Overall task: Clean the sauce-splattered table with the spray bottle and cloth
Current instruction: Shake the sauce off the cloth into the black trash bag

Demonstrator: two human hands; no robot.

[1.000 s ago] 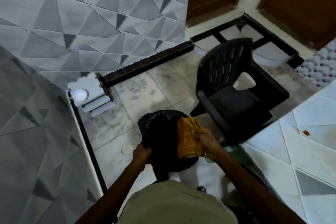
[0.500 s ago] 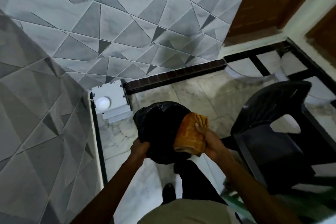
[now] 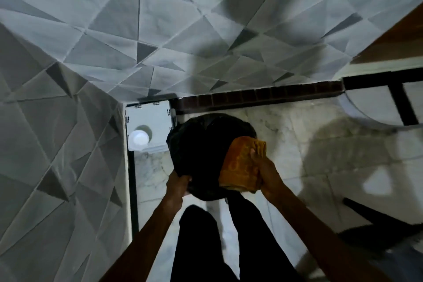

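Observation:
My right hand (image 3: 266,168) grips a folded orange cloth (image 3: 241,165) and holds it against the right rim of a round bin lined with a black bag (image 3: 203,151). The bag's near left edge is gripped by my left hand (image 3: 178,182). The bin is held in front of me above the marble floor. No spray bottle and no table show in this view.
A white box with a round white cap (image 3: 148,126) sits in the floor corner beside the grey tiled walls (image 3: 114,52). A dark skirting strip (image 3: 263,95) runs along the far wall. A blurred black chair (image 3: 384,224) stands at the right. My dark trouser legs (image 3: 206,247) are below.
The view has swung left toward the corner; the table and most of the chair left the frame. Both hands keep the same hold on the bin and cloth, closer to the white box.

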